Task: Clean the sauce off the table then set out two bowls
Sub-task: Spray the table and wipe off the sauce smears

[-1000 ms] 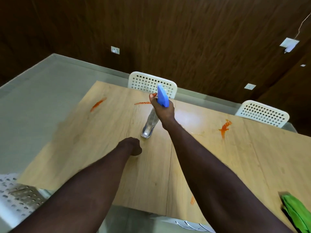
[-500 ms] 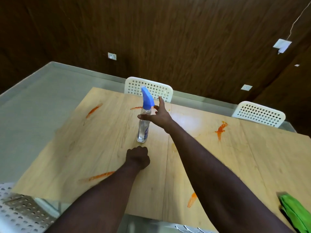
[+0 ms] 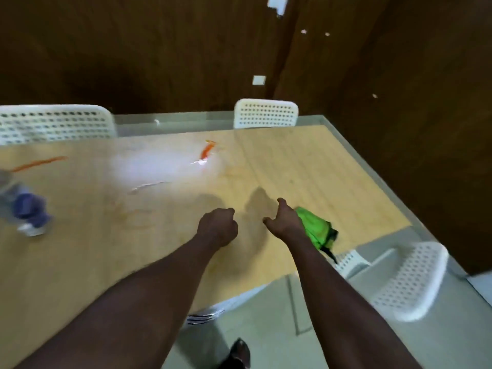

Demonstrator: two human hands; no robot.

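left hand (image 3: 217,227): grip curled together, empty, over worktop (image 3: 306,169)
right hand (image 3: 285,222): grip apart, beside green cloth (image 3: 316,231); contact unclear
sauce streak (image 3: 206,151): worktop's far side
spray bottle (image 3: 25,210): far left, blurred

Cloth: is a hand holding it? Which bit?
Not plainly. The right hand is spread at the left edge of the cloth, with no grip visible; touch cannot be told. The left hand is an empty fist.

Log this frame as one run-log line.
stage: wipe not begun | left hand: fist, empty | right hand: open at green cloth, contact unclear | spray bottle: on table, left | sauce streaks: uncleaned
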